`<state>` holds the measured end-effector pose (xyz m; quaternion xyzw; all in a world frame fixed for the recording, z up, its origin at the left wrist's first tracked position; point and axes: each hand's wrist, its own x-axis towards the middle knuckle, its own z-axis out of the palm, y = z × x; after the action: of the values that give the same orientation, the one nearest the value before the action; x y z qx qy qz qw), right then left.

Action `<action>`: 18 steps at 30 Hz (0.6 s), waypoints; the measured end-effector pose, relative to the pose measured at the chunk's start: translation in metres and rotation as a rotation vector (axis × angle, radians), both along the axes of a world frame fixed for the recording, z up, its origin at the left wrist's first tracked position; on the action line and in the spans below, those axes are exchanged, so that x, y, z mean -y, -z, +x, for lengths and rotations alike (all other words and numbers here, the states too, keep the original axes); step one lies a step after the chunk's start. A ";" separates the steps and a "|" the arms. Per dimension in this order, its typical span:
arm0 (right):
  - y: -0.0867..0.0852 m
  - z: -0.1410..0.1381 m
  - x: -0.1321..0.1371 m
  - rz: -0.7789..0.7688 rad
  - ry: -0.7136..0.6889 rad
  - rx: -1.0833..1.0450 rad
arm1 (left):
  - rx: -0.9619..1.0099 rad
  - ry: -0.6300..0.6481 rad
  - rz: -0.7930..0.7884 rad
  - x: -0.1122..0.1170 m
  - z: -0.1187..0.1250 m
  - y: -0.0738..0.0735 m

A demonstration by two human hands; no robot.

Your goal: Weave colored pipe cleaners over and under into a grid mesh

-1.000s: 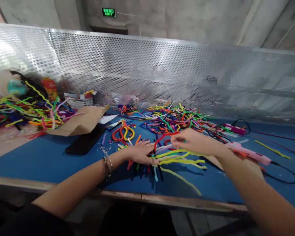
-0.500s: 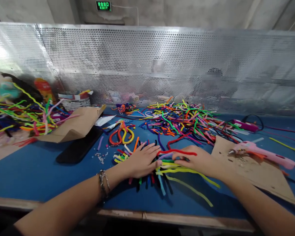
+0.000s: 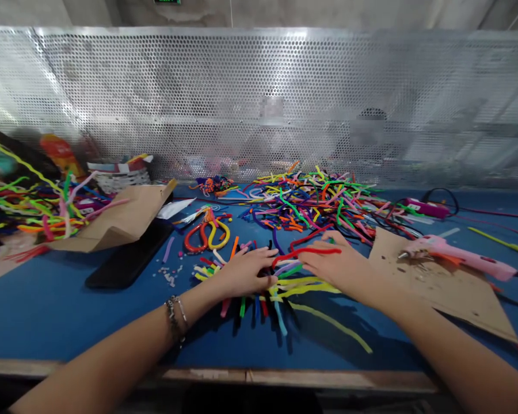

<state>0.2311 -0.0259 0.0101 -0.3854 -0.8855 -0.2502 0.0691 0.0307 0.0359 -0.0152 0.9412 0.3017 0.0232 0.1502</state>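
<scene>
My left hand lies flat, fingers spread, on a row of short coloured pipe cleaner pieces on the blue table. My right hand rests just to its right, fingers together on a bundle of yellow and white pipe cleaners, with a red pipe cleaner arching over its fingertips. A long yellow pipe cleaner trails toward the front edge.
A big heap of mixed pipe cleaners lies behind my hands. A pink glue gun rests on brown cardboard at right. A black phone, a torn paper bag and another pipe cleaner heap sit at left. Perforated metal screen behind.
My right hand came down from above the bundle and now rests on it next to my left hand. The view has tilted downward.
</scene>
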 end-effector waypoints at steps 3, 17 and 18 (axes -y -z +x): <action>-0.003 -0.005 0.000 0.171 -0.054 0.047 | -0.015 -0.020 -0.028 0.000 0.001 -0.001; -0.013 -0.024 -0.004 0.282 -0.185 0.040 | 0.087 0.005 -0.048 -0.003 -0.001 0.003; -0.013 -0.025 -0.005 0.276 -0.189 0.047 | 0.087 0.004 -0.052 -0.003 -0.001 0.003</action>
<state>0.2058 -0.0205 0.0236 -0.2811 -0.8764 -0.3708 0.1240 0.0298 0.0392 -0.0179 0.9358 0.2934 0.0559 0.1874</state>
